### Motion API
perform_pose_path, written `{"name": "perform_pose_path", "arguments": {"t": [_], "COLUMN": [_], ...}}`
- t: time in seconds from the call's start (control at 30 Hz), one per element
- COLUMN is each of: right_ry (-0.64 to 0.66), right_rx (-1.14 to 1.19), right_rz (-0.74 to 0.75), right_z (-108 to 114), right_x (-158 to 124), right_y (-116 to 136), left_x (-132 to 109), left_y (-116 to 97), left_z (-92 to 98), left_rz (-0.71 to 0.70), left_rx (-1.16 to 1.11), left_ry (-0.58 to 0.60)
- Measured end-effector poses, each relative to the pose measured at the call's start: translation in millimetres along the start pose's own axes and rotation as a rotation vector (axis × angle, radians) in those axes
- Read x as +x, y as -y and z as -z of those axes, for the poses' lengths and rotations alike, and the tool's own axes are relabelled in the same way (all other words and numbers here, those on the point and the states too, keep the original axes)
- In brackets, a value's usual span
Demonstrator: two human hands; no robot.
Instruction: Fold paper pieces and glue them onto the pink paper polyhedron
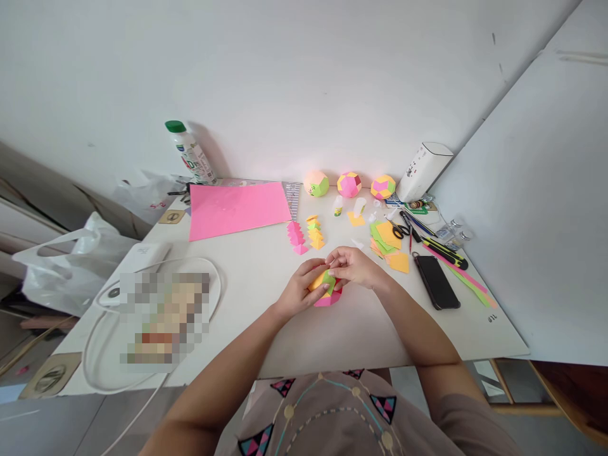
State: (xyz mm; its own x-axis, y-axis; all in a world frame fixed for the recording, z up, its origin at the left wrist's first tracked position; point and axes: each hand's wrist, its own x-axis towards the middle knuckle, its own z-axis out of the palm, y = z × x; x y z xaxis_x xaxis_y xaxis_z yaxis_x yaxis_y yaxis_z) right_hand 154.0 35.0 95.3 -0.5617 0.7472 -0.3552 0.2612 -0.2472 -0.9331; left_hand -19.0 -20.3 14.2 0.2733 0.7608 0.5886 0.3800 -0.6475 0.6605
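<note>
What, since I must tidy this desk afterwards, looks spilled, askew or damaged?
Nothing stands out. Left hand and right hand hold a paper ball; paper squares lie in loose stacks, three finished balls along the wall.

The folded paper model (325, 286) is a small rounded cluster of orange, green and pink panels, with the orange uppermost and the pink lowest. It is half hidden, cupped by the left hand (297, 290) at its 9 o'clock and pinched by the right hand (355, 266) at its 1 o'clock
</note>
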Motion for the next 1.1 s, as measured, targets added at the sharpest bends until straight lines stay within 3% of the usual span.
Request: {"name": "perform_pose_path", "arguments": {"t": [0.43,0.63,0.87,1.1], "right_ry": [-0.037,0.020,0.018,-0.016], "right_rx": [0.005,0.015,0.030,0.022], "right_rz": [-0.011,0.018,0.026,0.057], "right_z": [-2,0,-3,-6], "right_x": [2,2,5,8], "right_y": [0,-5,-10,-14], "left_x": [1,-3,-5,-5], "left_y": [0,5,2,3], "left_z": [0.2,-1.6,-4.7,-3.7], "left_rz": [-0.034,-0.093,-0.053,0.026], "left_rx": [0.019,0.111,0.200,0.132], "left_ry": [-0.019,0.027,0.083,0.118]}}
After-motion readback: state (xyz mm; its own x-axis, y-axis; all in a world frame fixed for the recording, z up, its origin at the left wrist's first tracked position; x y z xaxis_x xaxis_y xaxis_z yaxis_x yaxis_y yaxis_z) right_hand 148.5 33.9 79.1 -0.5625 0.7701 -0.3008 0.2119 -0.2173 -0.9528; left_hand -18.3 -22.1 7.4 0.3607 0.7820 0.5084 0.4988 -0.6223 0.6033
